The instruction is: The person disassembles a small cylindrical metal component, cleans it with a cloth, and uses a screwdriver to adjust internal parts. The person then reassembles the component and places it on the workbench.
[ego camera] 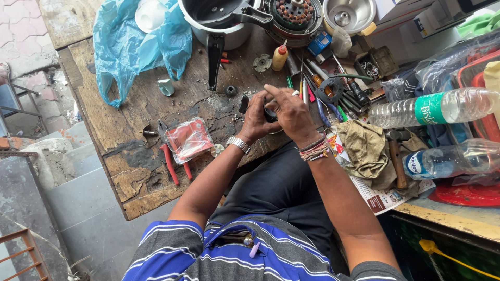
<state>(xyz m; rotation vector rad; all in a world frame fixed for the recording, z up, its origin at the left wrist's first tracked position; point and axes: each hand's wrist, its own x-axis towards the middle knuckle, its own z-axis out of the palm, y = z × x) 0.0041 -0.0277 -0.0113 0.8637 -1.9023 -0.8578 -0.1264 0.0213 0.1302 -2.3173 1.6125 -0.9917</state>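
Both hands meet over the near edge of the wooden workbench (pixel 130 109), closed together around a small dark round part (pixel 269 113) — the left hand (pixel 255 118) cups it from one side, the right hand (pixel 290 112) covers it from above, so little of it shows and I cannot tell what kind of part it is. Just left of the hands lie red-handled pliers (pixel 171 156) under a small plastic packet (pixel 188 139). Beyond the fingers sits a clutter of screwdrivers (pixel 312 86), a small yellow oil bottle (pixel 279 57) and a pressure cooker (pixel 216 21). To the right — a crumpled rag (pixel 367 148), a hammer (pixel 397 156) and two plastic water bottles (pixel 432 109).
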